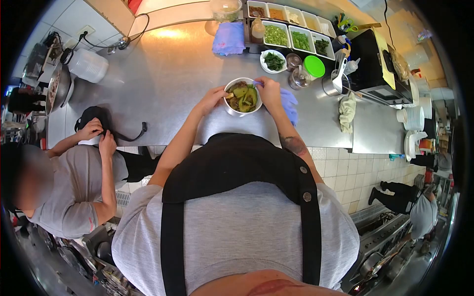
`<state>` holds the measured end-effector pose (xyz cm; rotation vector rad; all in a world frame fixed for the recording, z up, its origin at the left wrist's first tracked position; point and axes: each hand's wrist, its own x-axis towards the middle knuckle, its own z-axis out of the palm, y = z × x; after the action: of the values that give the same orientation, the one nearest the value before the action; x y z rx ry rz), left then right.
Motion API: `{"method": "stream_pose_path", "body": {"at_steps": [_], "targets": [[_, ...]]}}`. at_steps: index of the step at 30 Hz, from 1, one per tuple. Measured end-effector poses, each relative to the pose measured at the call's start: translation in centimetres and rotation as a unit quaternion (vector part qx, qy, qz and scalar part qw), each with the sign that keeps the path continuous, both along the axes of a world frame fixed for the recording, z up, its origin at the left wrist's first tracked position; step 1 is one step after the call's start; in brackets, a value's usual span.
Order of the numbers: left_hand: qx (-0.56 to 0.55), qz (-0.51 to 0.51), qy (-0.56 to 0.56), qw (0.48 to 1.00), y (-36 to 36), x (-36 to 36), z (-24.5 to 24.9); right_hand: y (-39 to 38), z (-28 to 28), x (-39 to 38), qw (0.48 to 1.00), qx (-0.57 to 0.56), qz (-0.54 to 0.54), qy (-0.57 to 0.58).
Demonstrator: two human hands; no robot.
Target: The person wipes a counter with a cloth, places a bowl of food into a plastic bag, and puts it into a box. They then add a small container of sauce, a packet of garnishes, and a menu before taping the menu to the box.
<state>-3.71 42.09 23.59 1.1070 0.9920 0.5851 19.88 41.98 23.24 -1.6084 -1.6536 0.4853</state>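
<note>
A white bowl (237, 113) of sliced green vegetables and brown pieces (242, 96) stands on the steel counter in front of me. My left hand (213, 98) is closed at the bowl's left rim, its thumb by the edge. At the upper right rim, my right hand (269, 92) pinches a small bit of blue-purple cloth against the bowl. A blue-purple cloth (289, 106) lies just right of the bowl, partly behind my right forearm; whether the pinched bit belongs to it is hidden.
Topping trays (275, 35), a small bowl of greens (273, 61), a green lid (314, 66) and a folded cloth (229, 38) sit toward the back. A co-worker (74, 187) handles a black cap-like item (94, 117) at left. Another person (423, 212) stands far right.
</note>
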Motion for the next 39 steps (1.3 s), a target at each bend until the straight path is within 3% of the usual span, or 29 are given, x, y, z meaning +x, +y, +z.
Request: {"method": "stream_pose_path", "body": {"at_steps": [14, 20, 23, 27, 29, 32, 35, 39], "targets": [[-0.062, -0.146, 0.08, 0.984, 4.2, -0.1, -1.5, 2.1, 1.1, -1.6, 0.967, 0.054, 0.234, -0.081], [-0.091, -0.156, 0.059, 0.982, 5.5, -0.9, -4.1, 2.6, 0.1, -2.2, 0.957, 0.12, 0.258, -0.056], [-0.084, -0.139, 0.034, 0.986, 5.0, -1.6, -3.0, 2.2, -0.4, -1.4, 0.983, 0.037, 0.179, 0.032], [-0.078, -0.093, -0.112, 0.986, 3.4, -2.7, -0.7, 2.8, -1.5, 2.2, 0.962, -0.135, 0.229, 0.069], [-0.078, -0.073, -0.096, 0.99, 3.4, -3.3, -0.7, 2.4, -0.4, 3.2, 0.927, -0.252, 0.267, 0.075], [-0.092, -0.036, -0.089, 0.991, 3.2, -3.8, -1.3, 2.1, -0.4, 2.7, 0.922, -0.226, 0.257, 0.18], [-0.109, 0.012, -0.107, 0.988, 3.2, -3.8, -3.4, 2.3, -1.7, 1.9, 0.925, -0.212, 0.24, 0.205], [-0.121, 0.067, -0.085, 0.987, 2.1, -3.7, -3.5, 2.2, -0.3, 4.1, 0.882, -0.32, 0.285, 0.196]]}}
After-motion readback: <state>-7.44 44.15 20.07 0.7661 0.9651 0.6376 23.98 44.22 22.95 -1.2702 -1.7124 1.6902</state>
